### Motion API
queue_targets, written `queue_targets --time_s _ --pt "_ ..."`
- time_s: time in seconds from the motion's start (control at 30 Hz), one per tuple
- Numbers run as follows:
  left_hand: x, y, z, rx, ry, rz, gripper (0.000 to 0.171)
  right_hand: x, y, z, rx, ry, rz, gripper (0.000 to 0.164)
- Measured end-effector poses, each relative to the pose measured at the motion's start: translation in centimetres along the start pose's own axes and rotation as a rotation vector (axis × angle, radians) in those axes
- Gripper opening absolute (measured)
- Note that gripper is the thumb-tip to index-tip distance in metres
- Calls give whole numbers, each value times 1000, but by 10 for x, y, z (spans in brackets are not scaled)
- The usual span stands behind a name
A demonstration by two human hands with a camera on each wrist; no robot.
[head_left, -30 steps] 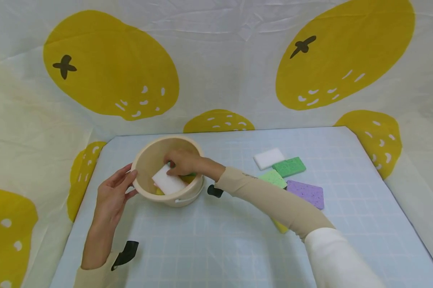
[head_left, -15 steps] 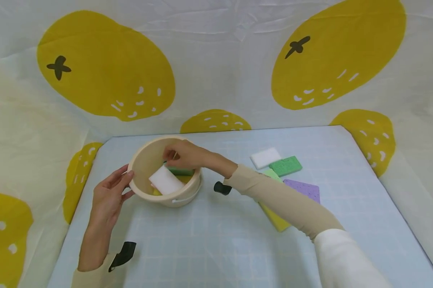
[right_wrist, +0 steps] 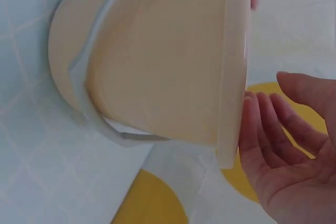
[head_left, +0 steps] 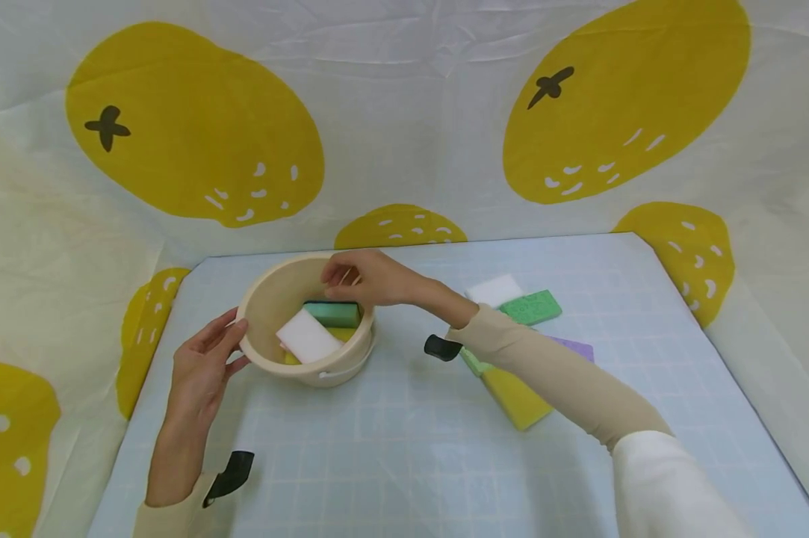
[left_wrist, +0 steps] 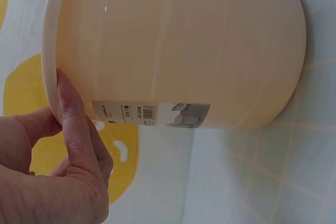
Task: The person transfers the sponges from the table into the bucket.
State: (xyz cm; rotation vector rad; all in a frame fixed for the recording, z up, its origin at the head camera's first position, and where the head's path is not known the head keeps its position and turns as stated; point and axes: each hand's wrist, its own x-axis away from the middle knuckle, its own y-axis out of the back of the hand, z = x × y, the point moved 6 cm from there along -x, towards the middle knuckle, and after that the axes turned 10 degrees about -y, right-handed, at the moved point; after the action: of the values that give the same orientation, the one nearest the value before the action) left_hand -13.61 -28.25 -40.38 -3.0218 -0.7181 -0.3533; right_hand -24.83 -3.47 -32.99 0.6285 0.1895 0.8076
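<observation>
A beige bucket [head_left: 263, 299] stands upright at the back left of the table. My left hand [head_left: 202, 366] holds its rim on the left side; in the left wrist view, fingers of that hand [left_wrist: 76, 166] press the bucket wall just under the rim. Inside lie a white sponge [head_left: 308, 336], a green sponge [head_left: 333, 314] with a dark layer, and something yellow [head_left: 345, 334] partly hidden below them. Over the right side of the rim, my right hand [head_left: 370, 278] hovers with loosely bent fingers and nothing between them. The right wrist view shows its fingertips beside the rim.
To the right lie another white sponge [head_left: 494, 290], a green one [head_left: 532, 307], a light green one [head_left: 474, 364], a purple one [head_left: 579, 350] and a yellow one [head_left: 515, 397], some partly under my right forearm. The bucket's pale handle [right_wrist: 100, 114] hangs down its side.
My right hand has risen out of the bucket and shifted right, leaving the green sponge lying beside the white one. The left hand has stayed at the rim.
</observation>
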Motion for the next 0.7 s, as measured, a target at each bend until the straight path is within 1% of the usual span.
queue_targets --time_s 0.23,0.5,0.7 --pt "1 0 0 16 -1 3 73 17 12 -5 -46 10 -40 22" --pt "0 1 1 20 -1 12 73 35 26 -20 -86 -46 -99 22" --pt "-1 1 2 19 0 10 73 49 37 -33 -92 -78 -132 21"
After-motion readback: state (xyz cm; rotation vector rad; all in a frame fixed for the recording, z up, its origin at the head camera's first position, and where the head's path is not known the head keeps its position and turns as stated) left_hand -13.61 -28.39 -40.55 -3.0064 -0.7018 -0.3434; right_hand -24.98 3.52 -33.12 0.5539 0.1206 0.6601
